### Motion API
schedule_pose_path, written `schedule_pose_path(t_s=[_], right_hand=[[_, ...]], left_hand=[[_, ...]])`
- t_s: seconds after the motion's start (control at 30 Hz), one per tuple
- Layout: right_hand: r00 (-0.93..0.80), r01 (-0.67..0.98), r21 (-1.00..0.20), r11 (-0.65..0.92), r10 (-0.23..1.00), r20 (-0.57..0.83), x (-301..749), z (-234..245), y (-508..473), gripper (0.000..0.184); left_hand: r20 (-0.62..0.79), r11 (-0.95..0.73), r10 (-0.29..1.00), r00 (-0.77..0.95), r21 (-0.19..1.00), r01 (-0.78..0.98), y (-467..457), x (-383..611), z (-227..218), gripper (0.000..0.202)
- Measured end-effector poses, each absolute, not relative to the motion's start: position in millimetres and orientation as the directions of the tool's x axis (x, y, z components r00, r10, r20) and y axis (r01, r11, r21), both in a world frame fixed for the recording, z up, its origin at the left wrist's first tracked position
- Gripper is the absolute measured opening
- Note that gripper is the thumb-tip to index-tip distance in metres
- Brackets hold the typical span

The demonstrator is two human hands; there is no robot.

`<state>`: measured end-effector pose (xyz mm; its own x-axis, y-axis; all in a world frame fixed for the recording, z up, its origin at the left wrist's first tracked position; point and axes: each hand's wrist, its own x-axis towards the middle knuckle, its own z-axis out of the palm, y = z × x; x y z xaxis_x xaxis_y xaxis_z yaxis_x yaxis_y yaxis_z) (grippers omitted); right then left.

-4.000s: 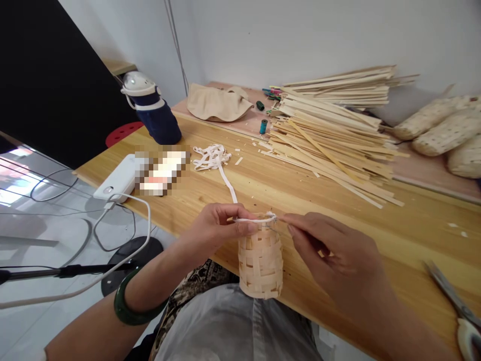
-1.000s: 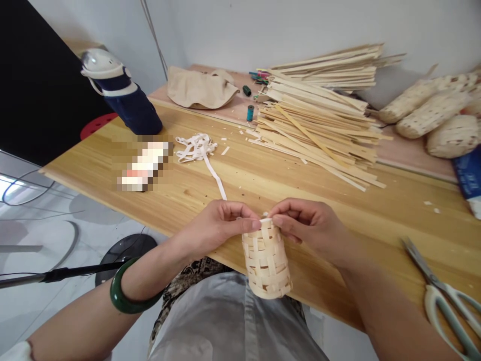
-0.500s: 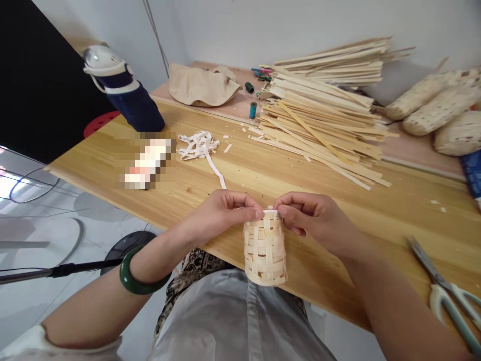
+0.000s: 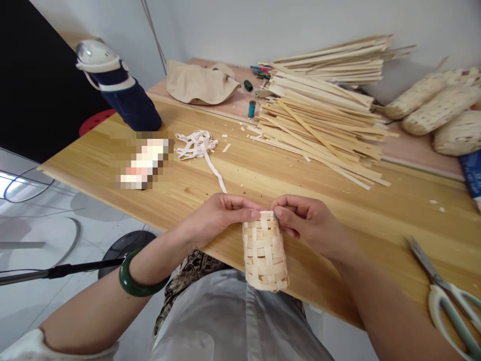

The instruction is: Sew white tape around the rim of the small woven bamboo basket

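A small woven basket (image 4: 265, 253) of pale flat strips hangs over the front edge of the wooden table, its rim turned toward the table. My left hand (image 4: 229, 215) pinches the left side of the rim between thumb and fingers. At the rim's right side, my right hand (image 4: 304, 218) is closed in a pinch too. A white band runs along the rim between the fingertips. From under my left hand a white ribbon (image 4: 214, 170) leads back to a loose tangle on the table. What lies inside the basket is hidden.
Scissors (image 4: 438, 281) lie at the right. Behind are bundled wood strips (image 4: 319, 120), a teal spool (image 4: 251, 109), a beige cloth item (image 4: 201, 82) and finished woven pieces (image 4: 439, 100). A navy bottle (image 4: 124, 95) stands left, near a blurred-out object (image 4: 145, 163).
Both hands keep their pinch on the rim. My right hand has shifted slightly left, and the basket's lower end has tipped slightly down and right. The view has moved a little.
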<state>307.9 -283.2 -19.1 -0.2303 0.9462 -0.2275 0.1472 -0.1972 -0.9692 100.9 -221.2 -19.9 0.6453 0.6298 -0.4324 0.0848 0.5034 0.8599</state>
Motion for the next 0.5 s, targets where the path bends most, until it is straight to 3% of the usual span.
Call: schedule_pose_path(t_s=[0.27, 0.5], right_hand=[[-0.172, 0.196, -0.963, -0.185, 0.960, -0.219, 299, -6, -290, 0.022], [-0.151, 0.294, -0.948, -0.119, 0.974, -0.169, 297, -1, -296, 0.020]], left_hand=[[-0.461, 0.538, 0.620, 0.635, 0.839, 0.083, -227, 98, -9, 0.009], [-0.443, 0.501, 0.683, 0.581, 0.863, 0.068, -238, 99, -4, 0.018]])
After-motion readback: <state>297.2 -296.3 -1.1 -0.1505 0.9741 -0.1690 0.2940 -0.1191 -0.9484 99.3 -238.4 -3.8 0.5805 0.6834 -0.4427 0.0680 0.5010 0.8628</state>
